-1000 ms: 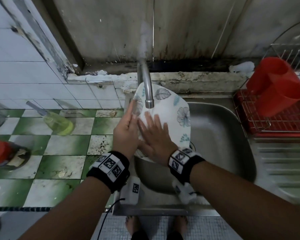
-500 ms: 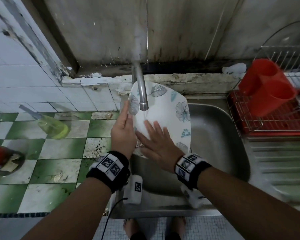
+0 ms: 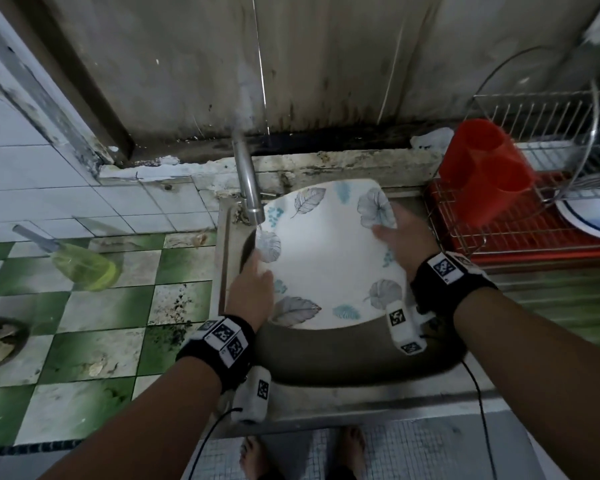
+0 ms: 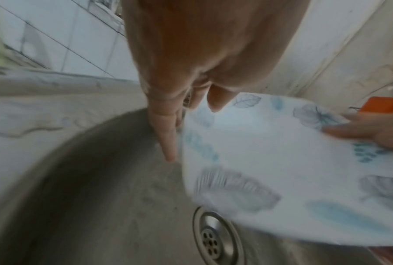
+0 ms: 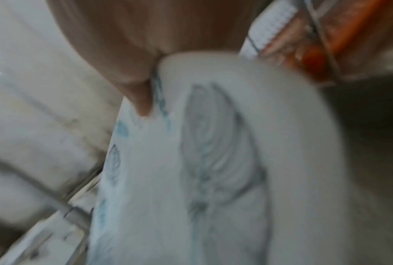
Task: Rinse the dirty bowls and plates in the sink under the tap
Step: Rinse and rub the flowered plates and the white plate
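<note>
Two hands hold one leaf-patterned plate [image 3: 329,258] face-up over the sink [image 3: 343,355]: the left hand [image 3: 252,289] grips its nine o'clock edge, the right hand [image 3: 404,244] pinches the rim at three o'clock. Rinsing is judged to be under way, since the tap [image 3: 252,195] stands above the plate's ten o'clock edge (any water stream is too faint to confirm). Next, turning and tilting would be called for so runoff drains. Only the left wrist view shows the drain [image 4: 213,242]; only the head view shows the red rack [image 3: 520,237] at three o'clock.
</note>
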